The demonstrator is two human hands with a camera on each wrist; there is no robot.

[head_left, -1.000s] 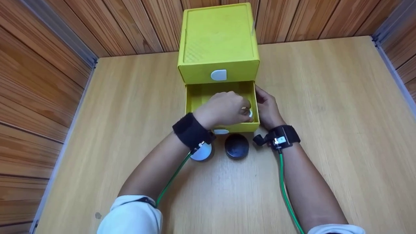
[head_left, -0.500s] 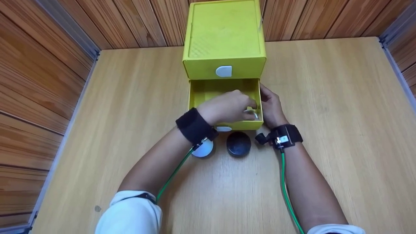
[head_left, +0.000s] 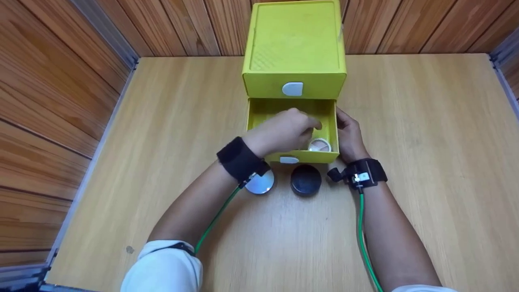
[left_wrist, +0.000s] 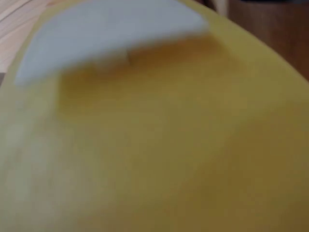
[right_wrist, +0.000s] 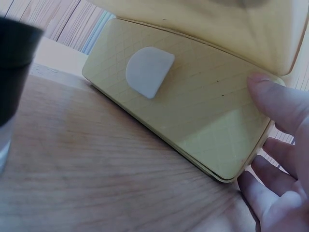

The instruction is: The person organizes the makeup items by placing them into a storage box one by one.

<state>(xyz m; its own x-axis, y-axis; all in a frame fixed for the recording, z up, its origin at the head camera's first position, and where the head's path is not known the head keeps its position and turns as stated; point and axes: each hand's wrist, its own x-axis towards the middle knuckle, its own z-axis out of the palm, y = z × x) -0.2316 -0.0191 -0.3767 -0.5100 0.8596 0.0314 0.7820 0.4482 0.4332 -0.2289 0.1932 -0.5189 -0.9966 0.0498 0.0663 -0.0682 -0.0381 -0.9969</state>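
Observation:
In the head view, my left hand [head_left: 286,129] reaches over the front of the pulled-out lower drawer [head_left: 251,115] of a yellow drawer unit [head_left: 296,40]. Its index finger points right; the other fingers are mostly hidden. A small round white-rimmed object [head_left: 319,145] with a pinkish inside lies in the drawer's front right corner, apart from that hand. My right hand [head_left: 352,136] holds the drawer's right side. Its thumb [right_wrist: 270,99] presses the front panel's corner in the right wrist view, fingers bent along the side. The left wrist view shows only the blurred yellow front and white handle [left_wrist: 111,34].
A black-topped round container [head_left: 306,180] stands before the drawer, its lower part pale in the right wrist view. Left of it, a pale shiny round object [head_left: 260,182] is partly covered by the left wristband [head_left: 241,160]. Wooden panels [head_left: 194,28] close the back and left.
My left hand has let go of the round white-rimmed object and drawn left from it, leaving it in the drawer corner. The right hand stays at the drawer's side. The head view has shifted.

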